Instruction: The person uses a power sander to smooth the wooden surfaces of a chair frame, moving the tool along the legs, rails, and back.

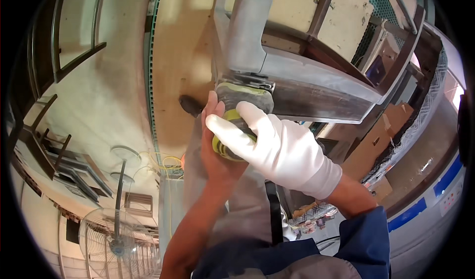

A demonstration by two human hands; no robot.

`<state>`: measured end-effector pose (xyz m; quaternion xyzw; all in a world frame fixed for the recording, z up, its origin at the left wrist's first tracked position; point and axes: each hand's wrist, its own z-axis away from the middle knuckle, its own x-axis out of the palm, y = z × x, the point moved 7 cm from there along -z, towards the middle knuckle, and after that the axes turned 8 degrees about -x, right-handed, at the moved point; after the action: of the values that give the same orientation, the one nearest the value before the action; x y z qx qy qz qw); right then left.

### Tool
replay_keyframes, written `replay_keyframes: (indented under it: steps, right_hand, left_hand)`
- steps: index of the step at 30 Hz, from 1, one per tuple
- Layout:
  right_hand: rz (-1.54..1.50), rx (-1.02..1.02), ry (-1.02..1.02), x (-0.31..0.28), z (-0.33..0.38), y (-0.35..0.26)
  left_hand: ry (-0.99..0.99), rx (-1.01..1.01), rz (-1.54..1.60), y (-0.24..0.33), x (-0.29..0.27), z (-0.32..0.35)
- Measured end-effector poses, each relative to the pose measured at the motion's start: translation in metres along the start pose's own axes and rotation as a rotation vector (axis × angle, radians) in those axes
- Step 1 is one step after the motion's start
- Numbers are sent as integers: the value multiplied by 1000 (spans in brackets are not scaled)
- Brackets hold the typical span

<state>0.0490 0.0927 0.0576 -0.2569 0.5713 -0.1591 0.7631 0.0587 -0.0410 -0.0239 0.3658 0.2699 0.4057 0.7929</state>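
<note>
A yellow-green and grey hand sander (236,112) presses its pad against the underside of a grey metal frame (297,81) in the upper middle of the view. My right hand (277,148), in a white glove, wraps over the sander's body from the right. My bare left hand (213,145) cups the sander from the left and below. Both forearms come up from the bottom edge, the right one in a blue sleeve.
A tan workshop floor (183,56) lies beyond the frame. A standing fan (116,244) is at lower left, dark metal racks (44,135) at far left. Cardboard boxes (381,135) and a grey machine with blue stripes (435,195) sit on the right.
</note>
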Motion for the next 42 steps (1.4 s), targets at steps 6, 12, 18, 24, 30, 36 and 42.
replay_keyframes:
  steps: [6,12,18,24,30,36,42]
  right_hand:
    - [-9,-10,-69,24,27,-19]
    - [-347,273,9,27,71,-35]
    - [-431,779,381,44,113,-26]
    - [-330,1060,851,67,135,-11]
    - [-331,1191,855,58,105,-10]
    - [-192,1182,873,46,79,-17]
    - [-65,1176,847,35,65,-15]
  left_hand:
    - [33,-94,-182,-14,-10,44]
    - [-92,244,-463,30,-12,56]
    - [-545,448,-649,51,29,19]
    - [-506,490,-795,45,53,30]
    - [-631,272,-715,43,27,21]
    - [-629,448,-662,48,15,5]
    - [-647,400,-595,53,11,-3]
